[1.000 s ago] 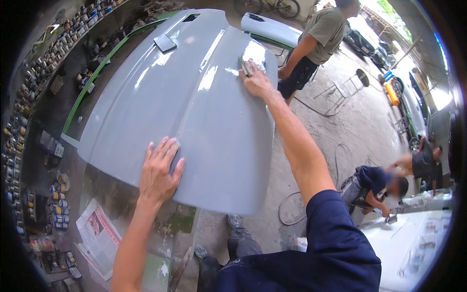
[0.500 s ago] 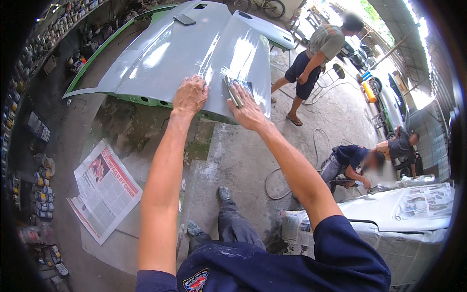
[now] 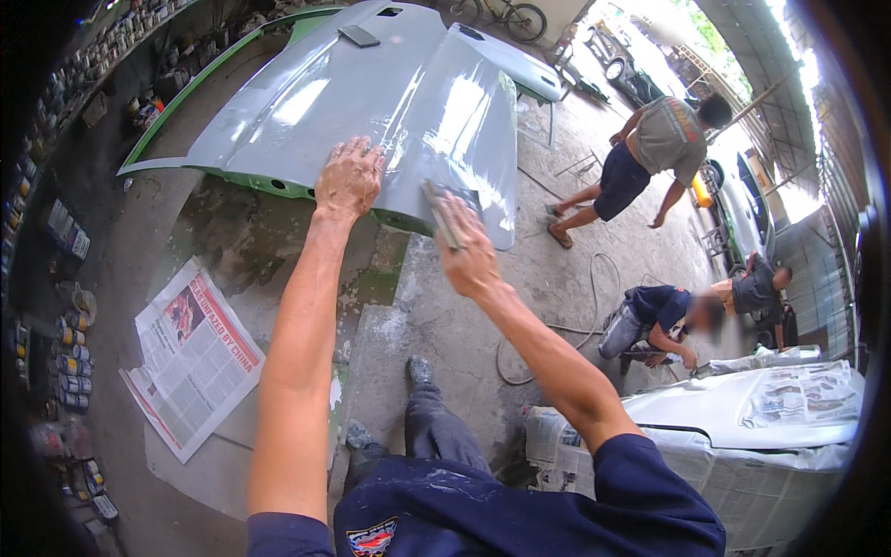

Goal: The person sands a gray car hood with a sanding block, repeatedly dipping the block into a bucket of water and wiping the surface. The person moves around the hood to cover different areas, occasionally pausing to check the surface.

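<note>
Right hand [image 3: 469, 243] first: motion-blurred, but from my remote seat I read the fingers as laid close together over a flat grey block [image 3: 443, 215], thumb side against its edge, so closed on it. Whether the whole underside meets the surface, I can't tell. Dark patch by the fingertips: loose sheet or reflection, can't tell either.

Key relation for me: the block shows along the left side of those fingers, long axis roughly in line with them, slanting from upper left to lower right. Right hand is the near one, already on it. Block sits over the near edge of the big grey panel [image 3: 306, 121], right of its middle, and most of the panel stretches away beyond the fingertips.

Left hand [image 3: 349, 181]: palm down at the same near edge, left of the block and clear of it. Fingers slightly apart, nothing visible in them; I'd say resting on the panel.

Outward: dark flat pad [image 3: 359, 36] on the panel's far part, well out from both hands. Smaller grey panel [image 3: 506, 63] behind, to the right. Newspaper [image 3: 193, 360] low left, cans [image 3: 74, 371] past it. Right side: co-worker in a grey shirt [image 3: 666, 135], another crouching [image 3: 654, 316] by a paper-covered car [image 3: 687, 473].
</note>
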A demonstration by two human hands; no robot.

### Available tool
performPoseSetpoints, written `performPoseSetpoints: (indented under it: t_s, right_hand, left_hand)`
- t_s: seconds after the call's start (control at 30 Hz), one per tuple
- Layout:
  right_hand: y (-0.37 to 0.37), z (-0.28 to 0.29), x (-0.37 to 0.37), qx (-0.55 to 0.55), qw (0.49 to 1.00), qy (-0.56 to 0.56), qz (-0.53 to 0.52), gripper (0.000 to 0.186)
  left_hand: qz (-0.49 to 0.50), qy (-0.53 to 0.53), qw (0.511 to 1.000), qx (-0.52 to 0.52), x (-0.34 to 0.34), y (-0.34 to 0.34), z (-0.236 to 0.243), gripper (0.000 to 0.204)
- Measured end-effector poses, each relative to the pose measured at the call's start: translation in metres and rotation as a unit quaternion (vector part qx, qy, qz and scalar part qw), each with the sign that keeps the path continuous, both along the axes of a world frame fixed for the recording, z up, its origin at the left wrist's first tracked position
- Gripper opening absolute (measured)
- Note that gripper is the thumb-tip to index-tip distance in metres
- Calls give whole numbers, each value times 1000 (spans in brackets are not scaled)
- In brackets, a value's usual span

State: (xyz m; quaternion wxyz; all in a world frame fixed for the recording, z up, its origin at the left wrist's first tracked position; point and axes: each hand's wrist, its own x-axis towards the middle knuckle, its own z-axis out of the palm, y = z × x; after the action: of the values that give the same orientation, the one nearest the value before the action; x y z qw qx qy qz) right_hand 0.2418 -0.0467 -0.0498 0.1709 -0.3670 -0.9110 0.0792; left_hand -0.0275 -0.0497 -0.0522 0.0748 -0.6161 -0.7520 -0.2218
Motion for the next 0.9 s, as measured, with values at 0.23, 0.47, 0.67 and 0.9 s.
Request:
performPoseSetpoints:
  t_s: [0.23,0.47,0.67,0.9]
  right_hand:
    - [3,18,-16,64,992,-9,112,56]
    - [13,29,17,-5,990,-47,131,53]
    - [95,56,-38,-137,987,-77,40,57]
    - [69,35,-78,-32,989,-143,37,61]
  left_hand:
    - [-53,-34,998,-31,-16,1,13,46]
    - [-70,-62,995,28,-29,-8,16,38]
    - [-51,-85,995,32,-32,-3,3,36]
    - [-68,-96,992,49,-36,-9,14,35]
